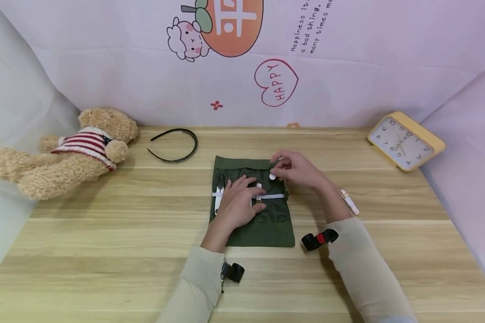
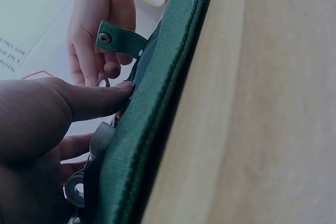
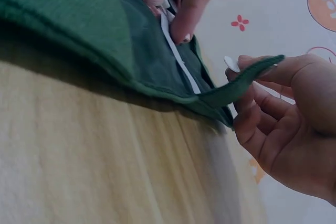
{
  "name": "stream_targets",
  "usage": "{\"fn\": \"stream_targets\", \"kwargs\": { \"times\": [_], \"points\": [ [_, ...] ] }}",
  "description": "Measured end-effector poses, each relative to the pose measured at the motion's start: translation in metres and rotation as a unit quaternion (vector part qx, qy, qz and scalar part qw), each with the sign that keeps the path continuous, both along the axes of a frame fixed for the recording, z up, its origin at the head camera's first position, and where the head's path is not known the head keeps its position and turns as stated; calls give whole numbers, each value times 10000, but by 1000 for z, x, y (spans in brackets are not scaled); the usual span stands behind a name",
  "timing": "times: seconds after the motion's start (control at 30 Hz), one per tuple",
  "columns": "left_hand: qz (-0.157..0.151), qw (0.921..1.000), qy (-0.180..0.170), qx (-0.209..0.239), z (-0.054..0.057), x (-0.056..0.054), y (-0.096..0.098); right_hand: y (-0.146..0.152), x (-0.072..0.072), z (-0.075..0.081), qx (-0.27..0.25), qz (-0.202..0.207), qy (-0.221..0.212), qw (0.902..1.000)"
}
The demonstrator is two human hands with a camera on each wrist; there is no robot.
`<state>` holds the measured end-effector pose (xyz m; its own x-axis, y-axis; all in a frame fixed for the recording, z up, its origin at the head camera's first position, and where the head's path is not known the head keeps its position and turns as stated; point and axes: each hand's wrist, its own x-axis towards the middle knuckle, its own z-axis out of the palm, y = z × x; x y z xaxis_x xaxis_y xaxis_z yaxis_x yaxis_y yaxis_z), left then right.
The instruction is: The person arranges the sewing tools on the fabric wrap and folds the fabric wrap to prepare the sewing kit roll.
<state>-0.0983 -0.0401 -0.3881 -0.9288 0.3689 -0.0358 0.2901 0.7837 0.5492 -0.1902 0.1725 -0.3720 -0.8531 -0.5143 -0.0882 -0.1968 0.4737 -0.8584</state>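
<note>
A dark green fabric pouch [image 1: 262,233] lies unfolded on the table. A white elastic band [image 1: 274,196] crosses it, with a white-handled tool [image 1: 219,193] tucked under at the left and a small slim white-and-brown item [image 1: 259,186] further right. My left hand [image 1: 238,202] is over the pouch, thumb and fingertips pinching at the band beside the slim item; the exact contact is partly hidden. At the pouch's upper right, my right hand [image 1: 297,170] pinches a small white disc [image 3: 231,64] between thumb and fingertip. A green snap strap [image 2: 122,39] sticks up beside that hand.
Right of the pouch, a slim light-coloured item [image 1: 349,202] lies near my right forearm. A black headband [image 1: 191,142] and a teddy bear [image 1: 85,157] are to the left. A yellow clock [image 1: 404,141] stands at the back right, before the printed cloth [image 1: 125,85].
</note>
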Motion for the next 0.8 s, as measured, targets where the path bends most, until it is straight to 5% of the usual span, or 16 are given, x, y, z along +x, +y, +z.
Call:
{"fn": "stream_targets", "kwargs": {
  "times": [0.53, 0.8],
  "points": [
    [-12, 10000, -69, -1, 2, 0, 1, -13, 0, -4, 366, 495, 182, 9979],
    [-11, 10000, -83, -9, 2, 0, 0, -15, 0, -1, 428, 710, -149, 9964]
  ]
}}
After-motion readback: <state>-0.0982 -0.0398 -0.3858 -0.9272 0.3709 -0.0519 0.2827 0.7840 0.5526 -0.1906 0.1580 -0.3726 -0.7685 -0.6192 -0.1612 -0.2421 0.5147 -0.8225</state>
